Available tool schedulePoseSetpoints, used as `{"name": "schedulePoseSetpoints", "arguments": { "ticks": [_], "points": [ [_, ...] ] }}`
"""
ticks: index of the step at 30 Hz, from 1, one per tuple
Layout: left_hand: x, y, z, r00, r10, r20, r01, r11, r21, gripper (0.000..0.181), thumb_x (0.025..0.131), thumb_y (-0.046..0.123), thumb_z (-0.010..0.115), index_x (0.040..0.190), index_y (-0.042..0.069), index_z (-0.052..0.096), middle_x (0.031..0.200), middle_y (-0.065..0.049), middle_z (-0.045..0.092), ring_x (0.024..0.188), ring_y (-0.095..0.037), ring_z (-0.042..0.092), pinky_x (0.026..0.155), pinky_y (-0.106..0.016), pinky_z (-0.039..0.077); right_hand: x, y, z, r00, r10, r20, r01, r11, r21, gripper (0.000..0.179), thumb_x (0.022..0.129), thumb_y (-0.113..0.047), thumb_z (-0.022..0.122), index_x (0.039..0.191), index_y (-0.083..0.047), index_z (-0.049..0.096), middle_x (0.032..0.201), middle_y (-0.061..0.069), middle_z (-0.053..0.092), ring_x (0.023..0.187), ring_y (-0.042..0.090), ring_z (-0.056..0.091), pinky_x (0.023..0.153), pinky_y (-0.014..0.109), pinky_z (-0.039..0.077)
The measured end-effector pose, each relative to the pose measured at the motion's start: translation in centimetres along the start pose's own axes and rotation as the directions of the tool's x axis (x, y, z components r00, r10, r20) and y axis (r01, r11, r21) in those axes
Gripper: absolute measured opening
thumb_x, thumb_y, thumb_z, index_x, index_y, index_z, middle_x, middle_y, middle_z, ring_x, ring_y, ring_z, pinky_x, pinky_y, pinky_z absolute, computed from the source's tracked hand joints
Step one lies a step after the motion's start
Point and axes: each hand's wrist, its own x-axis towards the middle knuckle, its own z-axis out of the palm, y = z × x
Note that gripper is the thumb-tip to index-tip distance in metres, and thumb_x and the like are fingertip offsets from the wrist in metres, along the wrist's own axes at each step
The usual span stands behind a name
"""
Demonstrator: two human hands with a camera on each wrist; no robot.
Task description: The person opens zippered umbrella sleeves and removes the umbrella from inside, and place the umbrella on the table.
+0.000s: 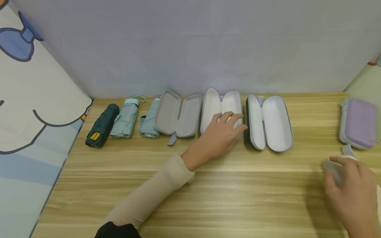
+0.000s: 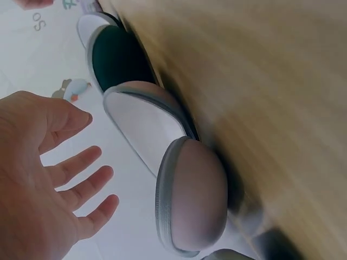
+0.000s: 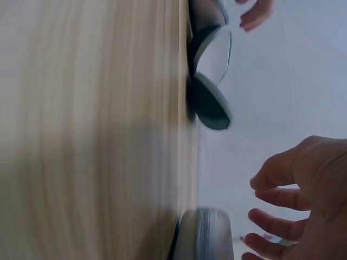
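My left hand (image 1: 221, 134) hovers over the middle opened case (image 1: 212, 109), fingers spread and holding nothing. This case has a white lining, and in the left wrist view its pinkish outer shell (image 2: 200, 195) shows beside the hand. To its right lies another opened white-lined case (image 1: 276, 125), whose dark green shell (image 2: 119, 59) shows in the left wrist view. At the far right my right hand (image 1: 354, 188) is loosely bent, with a greyish rounded thing (image 1: 336, 172) partly hidden behind it. In the right wrist view no thing shows between its fingers.
Left of the middle case stands a grey-lined opened case (image 1: 186, 119). Folded umbrellas lie further left: one dark green (image 1: 102, 127), two pale teal (image 1: 126, 119). A closed purple case (image 1: 360, 122) sits at the right. A grey wall (image 1: 208, 49) rises behind the table.
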Motion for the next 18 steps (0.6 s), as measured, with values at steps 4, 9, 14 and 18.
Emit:
{"name": "schedulePoseSetpoints", "arguments": {
  "ticks": [4,9,14,18],
  "points": [
    [-1.2,0.3,-0.2,0.999,0.024,-0.044,-0.024,1.000,-0.004,0.034,0.105,0.021,0.055,0.138,0.025,0.062,0.150,-0.004,0.055,0.138,-0.028,0.052,0.108,-0.048,0.049,-0.2,1.8,-0.3,0.999,0.048,0.020,-0.047,0.999,-0.026,0.045,0.086,0.004,0.059,0.129,0.015,0.053,0.129,0.049,0.045,0.120,0.065,0.039,0.093,0.073,0.030],
    [-2.7,0.7,-0.4,0.996,0.035,-0.082,-0.035,0.999,0.000,0.031,0.107,0.021,0.052,0.135,0.024,0.064,0.146,-0.003,0.058,0.135,-0.027,0.054,0.106,-0.047,0.049,-0.4,3.7,-0.4,0.989,0.128,0.072,-0.128,0.992,-0.006,0.059,0.085,0.008,0.058,0.140,0.020,0.040,0.140,0.051,0.033,0.131,0.066,0.030,0.097,0.075,0.027],
    [-4.1,0.9,-0.8,0.994,0.047,-0.098,-0.048,0.999,-0.007,0.034,0.103,0.019,0.056,0.135,0.023,0.065,0.145,-0.004,0.059,0.132,-0.027,0.056,0.104,-0.047,0.049,-0.7,5.6,-0.6,0.994,0.097,0.058,-0.099,0.994,0.035,0.063,0.088,0.002,0.057,0.143,0.022,0.035,0.134,0.052,0.037,0.123,0.066,0.035,0.094,0.064,0.030],
    [-5.2,1.2,-1.1,0.993,0.050,-0.109,-0.054,0.998,-0.032,0.034,0.102,0.017,0.057,0.134,0.022,0.066,0.143,-0.003,0.060,0.130,-0.027,0.057,0.103,-0.046,0.051,-1.1,6.8,-0.7,0.993,0.056,0.107,-0.058,0.998,0.011,0.070,0.094,-0.009,0.058,0.150,0.019,0.027,0.130,0.057,0.035,0.118,0.072,0.034,0.091,0.073,0.029]
  ]
}}
